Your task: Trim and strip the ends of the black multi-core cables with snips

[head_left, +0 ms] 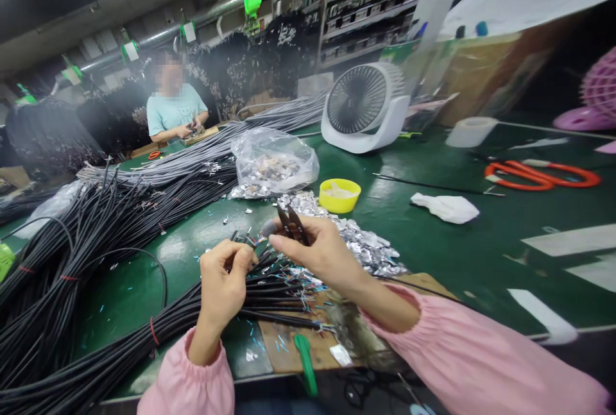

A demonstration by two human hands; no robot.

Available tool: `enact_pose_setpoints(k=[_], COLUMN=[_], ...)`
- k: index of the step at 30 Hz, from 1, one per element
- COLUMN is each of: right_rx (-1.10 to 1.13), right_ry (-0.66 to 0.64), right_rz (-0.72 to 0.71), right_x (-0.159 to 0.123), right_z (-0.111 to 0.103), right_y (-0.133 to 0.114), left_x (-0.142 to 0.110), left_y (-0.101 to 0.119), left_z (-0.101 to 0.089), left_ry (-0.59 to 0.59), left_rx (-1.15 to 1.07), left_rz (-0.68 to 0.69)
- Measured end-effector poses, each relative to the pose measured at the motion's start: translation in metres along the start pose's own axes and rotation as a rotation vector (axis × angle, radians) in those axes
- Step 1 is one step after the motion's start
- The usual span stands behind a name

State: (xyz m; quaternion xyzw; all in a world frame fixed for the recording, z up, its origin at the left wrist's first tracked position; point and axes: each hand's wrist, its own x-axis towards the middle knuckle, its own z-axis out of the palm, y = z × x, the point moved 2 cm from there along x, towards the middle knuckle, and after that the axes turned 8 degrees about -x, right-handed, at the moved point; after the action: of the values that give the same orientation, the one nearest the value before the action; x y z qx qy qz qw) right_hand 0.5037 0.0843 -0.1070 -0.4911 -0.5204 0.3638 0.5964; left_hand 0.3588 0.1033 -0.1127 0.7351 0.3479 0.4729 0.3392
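My left hand (pixel 224 280) is closed in a pinch around the stripped end of a black cable (pixel 250 238), held up above the green table (pixel 433 242). My right hand (pixel 320 251) grips a small dark pair of pliers (pixel 291 222) and brings its tip to the same cable end. Under both hands lies a bundle of black cables (pixel 144 331) with bare coloured wire ends. A heap of silver foil scraps (pixel 360 245) sits just beyond my right hand.
Long black and grey cable bundles (pixel 96 222) cover the table's left side. A plastic bag (pixel 272 161), a yellow bowl (pixel 339 195), a white fan (pixel 363 107), orange scissors (pixel 543 174) and a tape roll (pixel 471 131) stand further back. Another person (pixel 173 110) works at the far end.
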Motion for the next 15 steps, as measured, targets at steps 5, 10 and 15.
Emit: enact_pose_setpoints(k=[5, 10, 15], right_rx=[-0.068, -0.103, -0.114], right_ry=[-0.007, 0.018, -0.042], right_rz=[-0.084, -0.137, -0.107], right_x=[-0.0026, -0.0034, -0.0012], right_z=[0.0006, -0.0006, -0.0004], right_y=[-0.0039, -0.0022, -0.0004], left_x=[-0.0008, -0.0013, -0.0011], left_y=[-0.0021, -0.0036, -0.0023], left_z=[0.0013, 0.0016, 0.0017], left_ry=[-0.007, -0.017, -0.018], left_rx=[-0.025, -0.052, -0.068], left_rz=[-0.020, -0.032, -0.042])
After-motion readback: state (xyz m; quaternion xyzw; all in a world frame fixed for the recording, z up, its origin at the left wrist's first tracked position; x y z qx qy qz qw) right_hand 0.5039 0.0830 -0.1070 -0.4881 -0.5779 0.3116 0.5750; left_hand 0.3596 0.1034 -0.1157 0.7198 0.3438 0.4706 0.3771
